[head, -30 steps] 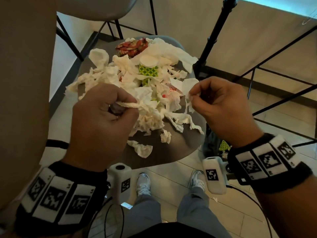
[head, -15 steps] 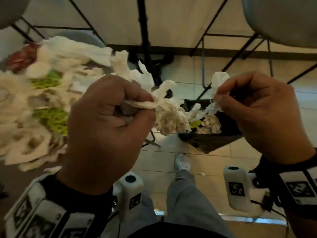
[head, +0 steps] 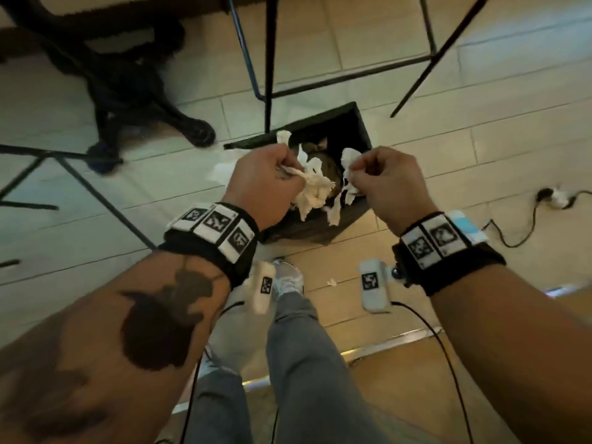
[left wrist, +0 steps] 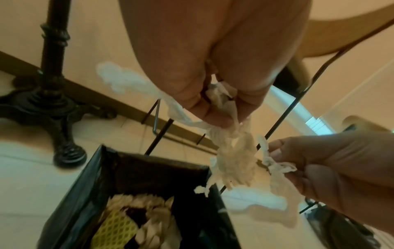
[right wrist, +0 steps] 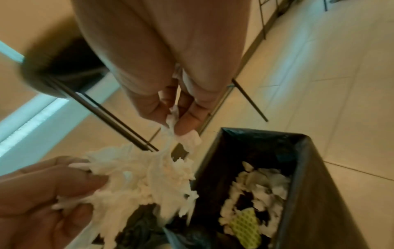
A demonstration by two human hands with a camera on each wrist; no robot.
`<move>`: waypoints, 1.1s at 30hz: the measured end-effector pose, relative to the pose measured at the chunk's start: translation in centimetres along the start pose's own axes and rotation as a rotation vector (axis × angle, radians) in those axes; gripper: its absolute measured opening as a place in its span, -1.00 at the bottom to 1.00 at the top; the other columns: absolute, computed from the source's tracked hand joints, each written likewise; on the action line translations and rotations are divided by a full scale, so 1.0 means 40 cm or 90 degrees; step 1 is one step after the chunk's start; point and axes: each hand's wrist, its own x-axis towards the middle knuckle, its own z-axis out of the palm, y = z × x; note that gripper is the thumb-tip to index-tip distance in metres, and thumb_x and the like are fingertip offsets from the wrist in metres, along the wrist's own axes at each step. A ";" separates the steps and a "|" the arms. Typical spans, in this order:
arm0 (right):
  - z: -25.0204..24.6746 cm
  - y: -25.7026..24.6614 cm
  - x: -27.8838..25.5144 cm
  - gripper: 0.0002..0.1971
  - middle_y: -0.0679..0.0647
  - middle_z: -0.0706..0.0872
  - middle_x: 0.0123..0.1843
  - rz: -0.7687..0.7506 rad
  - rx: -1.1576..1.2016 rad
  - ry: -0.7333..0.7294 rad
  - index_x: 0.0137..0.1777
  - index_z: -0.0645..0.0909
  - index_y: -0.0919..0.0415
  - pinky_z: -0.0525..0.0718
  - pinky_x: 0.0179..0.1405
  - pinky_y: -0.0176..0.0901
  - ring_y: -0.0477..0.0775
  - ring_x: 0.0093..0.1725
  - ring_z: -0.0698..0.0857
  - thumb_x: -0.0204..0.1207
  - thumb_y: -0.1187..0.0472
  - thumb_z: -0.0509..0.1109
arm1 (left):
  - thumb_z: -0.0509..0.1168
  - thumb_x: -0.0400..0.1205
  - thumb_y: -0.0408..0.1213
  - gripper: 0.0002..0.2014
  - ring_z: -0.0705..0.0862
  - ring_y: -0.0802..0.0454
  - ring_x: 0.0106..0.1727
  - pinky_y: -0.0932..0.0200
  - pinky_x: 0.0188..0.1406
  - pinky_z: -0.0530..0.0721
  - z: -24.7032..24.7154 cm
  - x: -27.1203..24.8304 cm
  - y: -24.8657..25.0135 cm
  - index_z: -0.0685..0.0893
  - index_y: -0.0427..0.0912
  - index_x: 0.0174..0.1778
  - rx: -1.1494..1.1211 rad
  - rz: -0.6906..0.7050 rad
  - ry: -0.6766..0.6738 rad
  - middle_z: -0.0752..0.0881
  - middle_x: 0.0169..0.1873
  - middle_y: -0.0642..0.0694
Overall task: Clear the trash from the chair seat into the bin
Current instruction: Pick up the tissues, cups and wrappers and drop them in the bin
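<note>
A black bin (head: 360,129) lined with a dark bag stands on the tiled floor, with white tissue scraps and a yellow-green patterned piece (right wrist: 245,224) inside. My left hand (head: 266,184) grips a bunch of torn white tissue (head: 312,190) above the bin's near-left side. My right hand (head: 381,181) pinches a smaller strip of tissue (head: 347,174) over the bin's opening. In the left wrist view the left hand's tissue bunch (left wrist: 234,161) hangs over the bin rim (left wrist: 162,161). The chair seat is out of view.
A white tissue piece (head: 221,171) lies on the floor left of the bin, and a small scrap (head: 331,282) near my shoe. Thin black chair legs (head: 267,59) rise behind the bin. An ornate black table base (head: 134,91) stands at the back left. A cable (head: 525,225) runs at right.
I have turned away from the chair seat to the bin. Both hands carried their tissue rightward and down, and now hold it above the bin.
</note>
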 end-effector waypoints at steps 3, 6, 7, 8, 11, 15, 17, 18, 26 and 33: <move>0.059 0.108 0.091 -0.94 0.04 0.76 -0.33 0.093 0.049 -0.006 -0.30 0.71 0.02 0.85 -0.16 0.14 0.11 -0.29 0.76 0.29 0.19 0.53 | 0.46 0.55 -0.25 -0.91 0.68 0.27 -0.27 0.31 -0.31 0.62 0.092 0.097 -0.060 0.72 0.05 -0.19 -0.014 -0.067 -0.038 0.71 -0.29 0.16; 0.121 0.195 0.168 -0.95 0.07 0.81 -0.28 0.181 0.106 0.009 -0.30 0.74 0.07 0.87 -0.13 0.28 0.16 -0.22 0.85 0.30 0.21 0.56 | 0.49 0.53 -0.26 -0.88 0.79 0.08 -0.12 0.11 -0.09 0.81 0.163 0.169 -0.124 0.73 0.08 -0.20 -0.069 -0.157 -0.021 0.79 -0.13 0.09; 0.140 0.215 0.186 -0.92 0.09 0.82 -0.27 0.208 0.122 0.014 -0.30 0.73 0.09 0.87 -0.12 0.29 0.17 -0.20 0.86 0.34 0.25 0.57 | 0.49 0.53 -0.26 -0.88 0.80 0.04 -0.07 0.08 -0.04 0.82 0.180 0.186 -0.145 0.74 0.09 -0.18 -0.089 -0.183 -0.009 0.81 -0.06 0.04; 0.158 0.232 0.203 -0.90 0.11 0.82 -0.25 0.227 0.135 0.024 -0.30 0.73 0.11 0.87 -0.11 0.29 0.18 -0.19 0.86 0.38 0.29 0.57 | 0.49 0.54 -0.24 -0.88 0.80 0.01 -0.02 0.09 -0.01 0.82 0.193 0.202 -0.165 0.75 0.10 -0.12 -0.100 -0.203 -0.002 0.81 0.02 0.00; 0.201 0.275 0.231 -0.88 0.16 0.84 -0.21 0.275 0.133 0.053 -0.31 0.72 0.10 0.87 -0.10 0.29 0.22 -0.17 0.87 0.41 0.28 0.56 | 0.48 0.59 -0.16 -0.59 0.74 -0.05 0.21 0.11 0.17 0.72 0.214 0.237 -0.220 0.66 0.04 0.38 -0.088 -0.235 -0.043 0.73 0.28 -0.06; 0.247 0.324 0.260 -0.71 0.12 0.86 -0.01 0.335 0.127 0.034 0.04 0.79 0.07 0.84 0.05 0.29 0.19 -0.04 0.85 0.31 0.10 0.49 | 0.51 0.54 0.00 -0.09 0.48 -0.14 0.59 0.10 0.48 0.49 0.215 0.246 -0.279 0.16 0.15 0.77 -0.056 -0.258 -0.142 0.41 0.66 -0.10; 0.265 0.322 0.250 -0.31 0.01 0.69 0.31 0.363 0.119 -0.069 0.58 0.50 -0.09 0.78 0.21 0.31 0.19 0.15 0.73 0.39 0.12 0.47 | 0.50 0.50 0.08 -0.01 0.29 -0.14 0.72 0.04 0.64 0.35 0.206 0.222 -0.306 0.04 0.23 0.77 -0.040 -0.274 -0.155 0.20 0.76 -0.13; 0.267 0.314 0.238 -0.21 -0.05 0.56 0.40 0.380 0.119 -0.130 0.72 0.25 -0.16 0.75 0.26 0.31 0.19 0.21 0.66 0.51 0.19 0.45 | 0.49 0.51 0.09 -0.01 0.24 -0.14 0.75 0.03 0.67 0.28 0.200 0.202 -0.313 0.02 0.25 0.77 -0.035 -0.284 -0.155 0.14 0.78 -0.14; 0.219 0.218 0.141 -0.41 0.25 0.72 0.34 0.344 -0.059 -0.234 0.54 0.54 0.13 0.76 0.24 0.35 0.25 0.17 0.75 0.47 0.23 0.48 | 0.49 0.60 -0.08 -0.12 0.43 0.02 0.63 0.23 0.57 0.34 0.063 -0.038 -0.251 0.16 0.02 0.79 -0.157 -0.303 -0.085 0.40 0.65 0.00; 0.152 -0.096 -0.103 -0.86 0.32 0.77 -0.15 0.178 -0.261 -0.299 0.17 0.70 0.25 0.71 -0.14 0.22 0.23 -0.24 0.73 0.65 0.28 0.44 | 0.41 0.68 -0.07 -0.39 0.64 0.09 0.38 -0.02 0.37 0.70 -0.239 -0.368 -0.057 0.40 0.12 0.67 -0.248 -0.155 -0.051 0.62 0.46 0.00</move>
